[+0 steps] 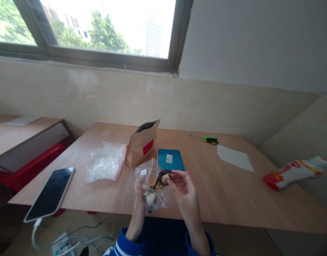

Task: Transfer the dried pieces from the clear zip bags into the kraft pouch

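Observation:
A clear zip bag point(150, 199) with pale and dark dried pieces inside is held above the table's front edge. My left hand point(138, 202) is closed on its left side. At the bag's opening, my right hand point(183, 188) pinches a dark-edged dried piece point(165, 176), thumb and fingers together. Just behind the bag lies a flat teal box point(171, 160) with a white label. A brown paper pouch point(142, 145) with a red patch stands open at the top, behind and left of the hands.
Left on the wooden table point(206, 167) are a clear plastic bag point(106, 161) and a phone point(51, 193) with a cable. Toward the right are a green-and-black screwdriver point(210, 140), white paper point(234, 157) and a red-and-white bottle point(294, 174). A window is behind.

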`<action>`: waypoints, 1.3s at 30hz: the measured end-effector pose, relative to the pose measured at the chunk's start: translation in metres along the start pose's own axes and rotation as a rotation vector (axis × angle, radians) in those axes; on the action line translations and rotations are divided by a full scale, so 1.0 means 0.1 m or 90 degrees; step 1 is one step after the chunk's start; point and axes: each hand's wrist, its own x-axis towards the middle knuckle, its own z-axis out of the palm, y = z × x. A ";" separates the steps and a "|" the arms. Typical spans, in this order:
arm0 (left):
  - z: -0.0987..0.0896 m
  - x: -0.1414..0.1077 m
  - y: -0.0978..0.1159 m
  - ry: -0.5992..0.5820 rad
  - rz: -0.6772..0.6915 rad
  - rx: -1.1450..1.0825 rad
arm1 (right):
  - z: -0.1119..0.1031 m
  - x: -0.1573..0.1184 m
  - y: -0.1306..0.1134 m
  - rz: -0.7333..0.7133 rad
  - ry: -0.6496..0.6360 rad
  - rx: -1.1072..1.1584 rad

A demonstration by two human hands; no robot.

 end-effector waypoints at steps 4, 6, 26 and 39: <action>0.02 -0.01 0.06 -0.007 -0.059 -0.044 | 0.05 0.18 -0.07 -0.025 -0.008 0.051; 0.03 -0.01 0.10 0.003 -0.066 -0.075 | 0.10 0.30 -0.13 -0.037 -0.036 0.063; -0.07 -0.05 0.33 0.012 -0.121 -0.154 | 0.78 1.95 -0.26 -0.322 -0.301 -0.079; -0.10 0.05 0.15 0.072 -0.077 -0.116 | 0.60 1.74 -0.27 -0.467 -0.249 -0.559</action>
